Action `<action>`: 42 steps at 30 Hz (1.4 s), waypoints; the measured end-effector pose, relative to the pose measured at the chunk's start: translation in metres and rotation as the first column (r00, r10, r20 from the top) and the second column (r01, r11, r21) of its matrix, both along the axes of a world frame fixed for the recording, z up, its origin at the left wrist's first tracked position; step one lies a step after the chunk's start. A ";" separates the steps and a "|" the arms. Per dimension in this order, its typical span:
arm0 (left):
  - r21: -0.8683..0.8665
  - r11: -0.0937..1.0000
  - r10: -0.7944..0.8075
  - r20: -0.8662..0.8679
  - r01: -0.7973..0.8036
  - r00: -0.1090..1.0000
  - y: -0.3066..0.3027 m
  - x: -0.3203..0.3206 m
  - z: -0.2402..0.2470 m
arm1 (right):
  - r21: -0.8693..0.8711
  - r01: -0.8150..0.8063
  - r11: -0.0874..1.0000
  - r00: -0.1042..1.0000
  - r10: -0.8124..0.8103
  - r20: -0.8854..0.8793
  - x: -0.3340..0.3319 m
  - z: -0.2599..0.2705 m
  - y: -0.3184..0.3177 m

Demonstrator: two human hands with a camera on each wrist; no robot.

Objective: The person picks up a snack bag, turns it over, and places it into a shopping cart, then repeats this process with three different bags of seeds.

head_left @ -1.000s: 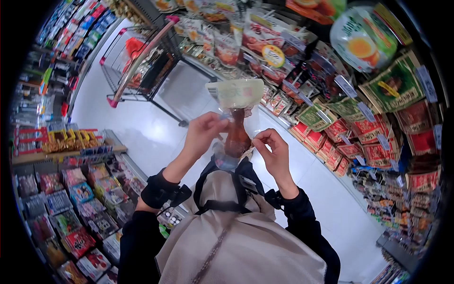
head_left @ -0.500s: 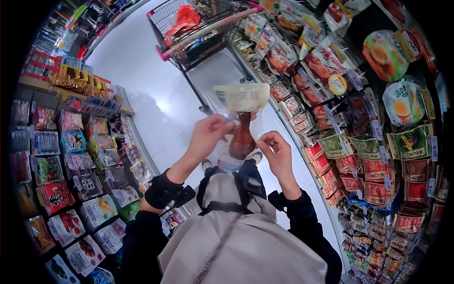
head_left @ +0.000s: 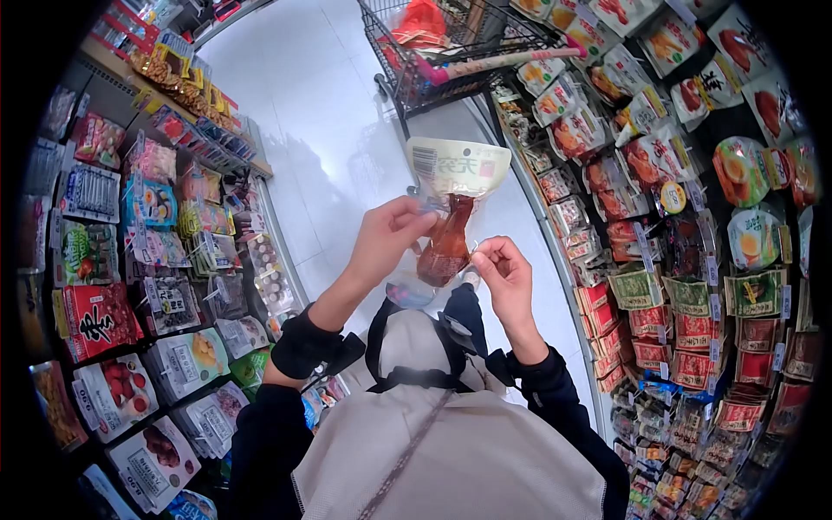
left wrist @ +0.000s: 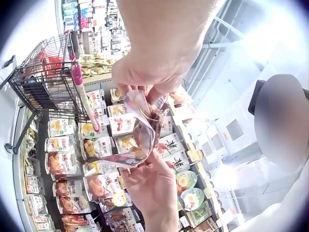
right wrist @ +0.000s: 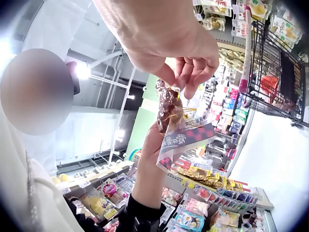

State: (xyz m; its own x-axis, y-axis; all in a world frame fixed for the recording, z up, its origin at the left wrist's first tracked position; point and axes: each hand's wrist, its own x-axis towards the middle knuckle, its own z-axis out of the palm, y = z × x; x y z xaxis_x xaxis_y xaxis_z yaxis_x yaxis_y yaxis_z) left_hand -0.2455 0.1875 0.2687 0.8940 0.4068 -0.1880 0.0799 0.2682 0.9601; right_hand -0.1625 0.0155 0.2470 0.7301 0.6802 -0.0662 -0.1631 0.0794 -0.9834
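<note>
Both arms reach in from the bottom of the head view, bent at the elbows, and the hands meet near the middle of the frame. The left forearm slants up and to the right; the left hand [head_left: 387, 238] comes at a clear pouch [head_left: 459, 166] from its left side, thumb and fingers drawn close together on that edge. The right forearm slants up and to the left; the right hand [head_left: 510, 276] pinches the pouch's right edge with thumb and forefinger, the other fingers curled inward.

The pouch sits upright at the centre of the frame, pale printed header at the top, with a glossy brown drumstick [head_left: 449, 247] showing through below, between the two hands. In the left wrist view the left hand hangs from the top with its fingertips on the plastic, while the right hand reaches up from the bottom to the opposite side. In the right wrist view the right hand bends down from the top, its fingers narrowed at the pouch, and the left hand is partly hidden behind it.

Dark sleeves [head_left: 568, 416] cover the forearms, either side of a cream garment [head_left: 407, 459] at lower centre. A shopping cart [head_left: 442, 95] stands at the upper centre of the head view, packets [head_left: 100, 325] fill the shelves at left, and hanging bags [head_left: 659, 160] line the right.
</note>
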 end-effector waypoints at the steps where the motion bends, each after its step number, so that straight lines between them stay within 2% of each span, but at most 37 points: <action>1: 0.001 1.000 0.014 0.006 -0.014 1.000 0.007 -0.005 0.001 | -0.005 -0.012 1.000 1.000 0.012 0.000 -0.004 0.001 0.007; 11: -0.035 0.992 0.124 0.007 -0.124 0.992 0.064 -0.022 -0.010 | -0.025 -0.150 0.988 0.988 0.150 -0.027 0.005 -0.005 0.078; 17: 0.032 0.992 0.124 -0.008 -0.124 0.992 0.115 0.016 -0.020 | -0.034 -0.190 0.981 0.982 0.190 -0.010 0.047 -0.014 0.128; 22: 0.041 0.995 0.097 -0.017 -0.096 0.995 0.164 0.062 -0.027 | 0.033 -0.313 0.949 0.946 0.315 -0.073 0.103 -0.022 0.177; 24: 0.063 0.988 0.142 -0.031 -0.140 0.989 0.180 0.073 -0.027 | 0.038 -0.365 0.930 0.924 0.367 -0.112 0.123 -0.023 0.195; 27: 0.077 0.978 0.191 0.022 -0.192 0.981 0.206 0.083 -0.026 | 0.038 -0.303 0.952 0.953 0.303 -0.013 0.146 -0.010 0.220; 30: 0.092 0.956 0.269 0.094 -0.277 0.959 0.238 0.088 -0.022 | 0.092 -0.284 0.954 0.958 0.286 -0.011 0.172 0.000 0.233; 32: 0.104 0.937 0.325 0.077 -0.332 0.942 0.264 0.096 -0.024 | 0.105 -0.261 0.960 0.965 0.260 0.026 0.190 0.001 0.240; 35: 0.101 0.897 0.431 0.026 -0.431 0.902 0.301 0.115 -0.025 | 0.101 -0.122 0.987 0.991 0.126 -0.036 0.210 0.002 0.248; 37: 0.100 0.900 0.419 0.073 -0.425 0.905 0.330 0.130 -0.035 | 0.100 -0.067 0.993 0.997 0.070 -0.033 0.222 -0.002 0.252; 42: 0.128 0.915 0.382 0.029 -0.382 0.924 0.394 0.194 -0.043 | 0.084 0.079 0.993 0.997 -0.078 -0.018 0.250 0.001 0.268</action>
State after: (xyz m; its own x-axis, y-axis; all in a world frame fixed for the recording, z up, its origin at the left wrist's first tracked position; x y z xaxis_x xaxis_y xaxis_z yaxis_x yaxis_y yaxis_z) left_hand -0.0510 0.5816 0.2253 0.6663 0.7378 -0.1081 -0.0076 0.1516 0.9884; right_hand 0.0870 0.2839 0.2476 0.7806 0.6246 -0.0219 -0.1675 0.1753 -0.9702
